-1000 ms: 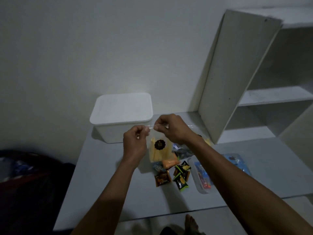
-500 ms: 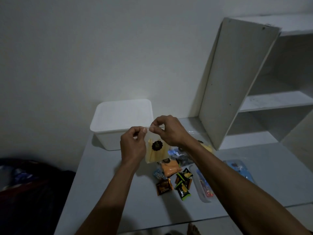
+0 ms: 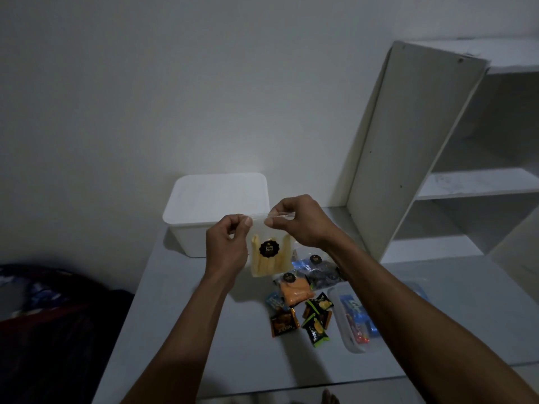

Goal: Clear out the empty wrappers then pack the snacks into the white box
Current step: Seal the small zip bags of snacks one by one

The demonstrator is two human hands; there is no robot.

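**Two hands pinch the top of a clear snack bag above the surface**

Two hands hold one clear bag (image 3: 269, 256) up in the air, in front of the white box (image 3: 217, 211). The left hand (image 3: 226, 246) pinches the bag's top edge between thumb and fingers at the left corner; the right hand (image 3: 297, 221) pinches the same edge a little further right, its other fingers curled in. Each grip is a tight pinch on the plastic and holds nothing else. Pale yellow sticks stand inside the bag behind a round black label, so it is a snack to be packed and not an empty wrapper. Held by its top strip with the contents hanging below, it looks as if the person is pressing or checking the seal, perhaps so that nothing spills once it goes in the box; which of the two cannot be told.

The white box sits at the back of the surface (image 3: 186, 330) with its lid on, so it likely has to be opened before anything goes in.

Other snacks lie near the right forearm: an orange packet (image 3: 294, 291), a brown packet (image 3: 284, 323), two green and black packets (image 3: 318, 319), and blue wrappers (image 3: 313, 265) behind them. A clear tub (image 3: 354, 322) holding blue and red packets sits to their right. A white shelf unit (image 3: 414, 147) stands at the right.
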